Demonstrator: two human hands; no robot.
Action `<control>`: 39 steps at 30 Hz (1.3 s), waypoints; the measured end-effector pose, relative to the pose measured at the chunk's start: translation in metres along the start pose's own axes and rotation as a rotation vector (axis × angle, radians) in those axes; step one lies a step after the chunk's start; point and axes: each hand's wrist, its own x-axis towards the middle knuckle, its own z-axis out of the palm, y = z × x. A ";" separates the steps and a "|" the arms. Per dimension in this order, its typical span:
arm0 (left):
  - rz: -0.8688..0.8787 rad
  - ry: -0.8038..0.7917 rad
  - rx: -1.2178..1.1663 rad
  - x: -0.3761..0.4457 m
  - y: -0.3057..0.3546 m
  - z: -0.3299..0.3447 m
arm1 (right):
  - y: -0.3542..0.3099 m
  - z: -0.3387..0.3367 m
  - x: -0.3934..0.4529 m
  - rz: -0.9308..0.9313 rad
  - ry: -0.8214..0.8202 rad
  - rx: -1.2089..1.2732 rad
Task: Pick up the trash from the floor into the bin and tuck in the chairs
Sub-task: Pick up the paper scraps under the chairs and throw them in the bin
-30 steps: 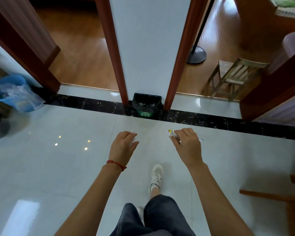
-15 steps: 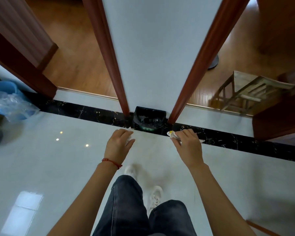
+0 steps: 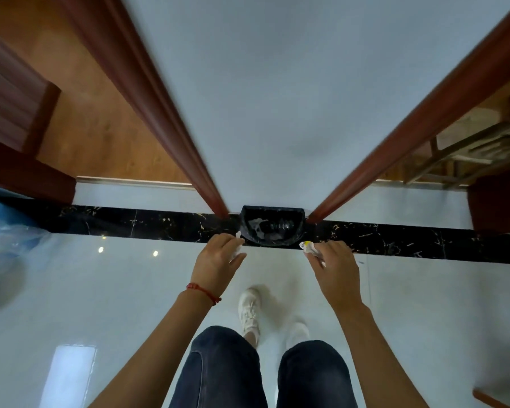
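Reaching forward, two hands hovered just short of one black bin (image 3: 272,225), which stood on the floor against the wall's foot between two door frames. The left hand (image 3: 215,267) curled round one white scrap (image 3: 238,244); the right hand (image 3: 337,270) pinched one crumpled white-and-yellow wrapper (image 3: 309,248). Both arms stretched out, backs of hands upward. Crumpled trash already lay inside the bin.
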 end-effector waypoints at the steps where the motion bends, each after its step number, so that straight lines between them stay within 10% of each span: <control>1: -0.003 -0.013 -0.002 0.007 -0.010 0.008 | 0.005 0.010 0.007 0.005 -0.004 0.000; 22: -0.067 -0.046 -0.029 0.077 -0.155 0.283 | 0.188 0.278 0.062 -0.127 -0.073 -0.034; 39: -0.228 -0.299 0.132 0.113 -0.197 0.389 | 0.250 0.333 0.049 -0.112 -0.122 -0.042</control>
